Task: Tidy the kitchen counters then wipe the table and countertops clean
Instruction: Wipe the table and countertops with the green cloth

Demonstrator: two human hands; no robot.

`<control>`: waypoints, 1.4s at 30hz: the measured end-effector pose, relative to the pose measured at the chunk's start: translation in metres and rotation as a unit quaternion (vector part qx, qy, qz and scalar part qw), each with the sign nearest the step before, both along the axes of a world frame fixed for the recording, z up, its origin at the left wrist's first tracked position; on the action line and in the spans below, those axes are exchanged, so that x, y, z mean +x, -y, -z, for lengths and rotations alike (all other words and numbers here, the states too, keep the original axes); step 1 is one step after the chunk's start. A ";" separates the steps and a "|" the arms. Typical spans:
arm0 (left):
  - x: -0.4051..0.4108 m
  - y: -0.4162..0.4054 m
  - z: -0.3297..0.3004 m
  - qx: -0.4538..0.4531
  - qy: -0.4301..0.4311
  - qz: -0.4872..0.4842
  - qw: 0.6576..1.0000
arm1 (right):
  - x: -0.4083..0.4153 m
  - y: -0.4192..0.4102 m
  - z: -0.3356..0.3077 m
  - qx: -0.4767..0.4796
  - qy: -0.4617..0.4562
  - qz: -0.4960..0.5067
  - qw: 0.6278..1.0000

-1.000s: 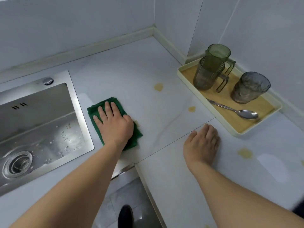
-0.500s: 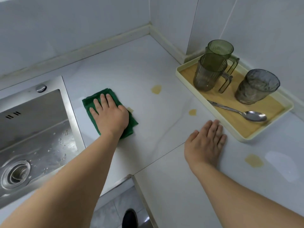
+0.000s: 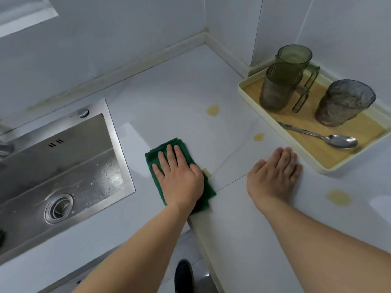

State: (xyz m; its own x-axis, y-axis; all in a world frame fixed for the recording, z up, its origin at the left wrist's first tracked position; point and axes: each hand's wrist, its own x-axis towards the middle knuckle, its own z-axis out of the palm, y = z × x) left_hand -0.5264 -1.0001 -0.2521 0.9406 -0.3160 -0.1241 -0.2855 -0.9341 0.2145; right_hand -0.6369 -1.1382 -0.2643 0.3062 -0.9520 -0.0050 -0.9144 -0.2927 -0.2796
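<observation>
From the head camera, the white countertop [image 3: 169,98] runs as an L around an inner corner, its front edge turning just below the left hand [image 3: 179,176], with floor and a dark shoe [image 3: 183,273] showing in the notch below. The left hand lies flat, fingers straight and close together, pressing the folded green cloth [image 3: 156,155] onto the counter; the cloth sits between the steel sink [image 3: 63,166] and the seam line in the counter, its near end right at the counter's front edge. The cloth is a long rectangle, its long axis running from near-right to far-left, the far end pointing toward the back wall and the sink's far corner. A small yellowish smear [image 3: 207,172] shows just beside the thumb side of the hand. Bare counter spreads beyond the cloth toward the wall corner, broken by two yellowish stains [image 3: 212,109], [image 3: 258,137]; a third stain [image 3: 338,197] lies right of the right hand [image 3: 275,176]. That hand rests palm-down, fingers straight and together, holding nothing, its fingertips just beside the near edge of the cream tray [image 3: 249,93]. The tray stands against the right wall and carries two green handled cups [image 3: 279,87], [image 3: 294,55], a grey glass [image 3: 344,102] and a spoon [image 3: 330,139] whose bowl points right.
</observation>
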 end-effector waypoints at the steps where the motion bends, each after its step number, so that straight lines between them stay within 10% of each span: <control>1: 0.004 0.001 0.000 -0.001 0.002 0.001 1.000 | 0.000 -0.001 0.000 -0.005 0.001 0.000 1.000; 15: 0.130 0.066 0.000 0.005 0.000 -0.042 0.999 | 0.002 0.004 0.013 -0.019 -0.019 -0.004 1.000; 30: -0.043 0.031 -0.004 0.006 -0.043 0.099 0.994 | 0.001 -0.001 -0.007 0.029 -0.053 -0.011 0.998; 42: 0.078 0.069 0.001 0.030 0.018 0.035 0.999 | 0.001 0.001 0.000 0.006 -0.060 -0.012 0.998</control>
State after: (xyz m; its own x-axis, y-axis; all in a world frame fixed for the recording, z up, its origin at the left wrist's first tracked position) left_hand -0.4485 -1.0688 -0.2530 0.9205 -0.3744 -0.1117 -0.3574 -0.9224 0.1465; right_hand -0.6360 -1.1391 -0.2648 0.3248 -0.9442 -0.0549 -0.9346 -0.3115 -0.1717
